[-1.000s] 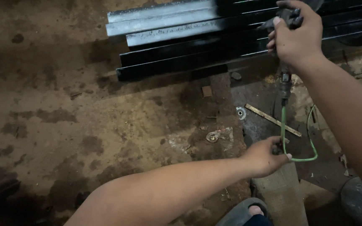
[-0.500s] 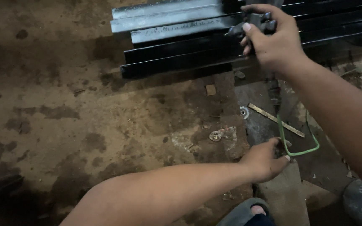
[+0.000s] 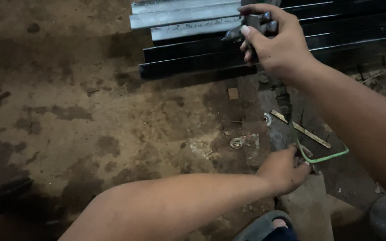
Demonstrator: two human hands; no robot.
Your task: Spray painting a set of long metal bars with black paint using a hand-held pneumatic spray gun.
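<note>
Green cable [image 3: 319,157], low over the dirt floor [image 3: 90,125], is pinched shut in the left hand [image 3: 284,172] while the right hand [image 3: 275,42] clamps a dark tool [image 3: 253,24] by the steel tubes [image 3: 188,20]; step judged untangling, needing slack fed upward.

The right hand [image 3: 279,44] is raised over the ends of a stack of metal bars [image 3: 193,40], dark ones below and paler ones on top, its fingers curled round a small dark tool [image 3: 255,24]. Lower down, the left hand [image 3: 287,172] pinches a thin green wire [image 3: 325,157] that bends in a loop just above the dirt floor [image 3: 90,125]. A flat strip [image 3: 302,129] lies near the wire, a grey sandal [image 3: 264,227] at the bottom edge.
</note>
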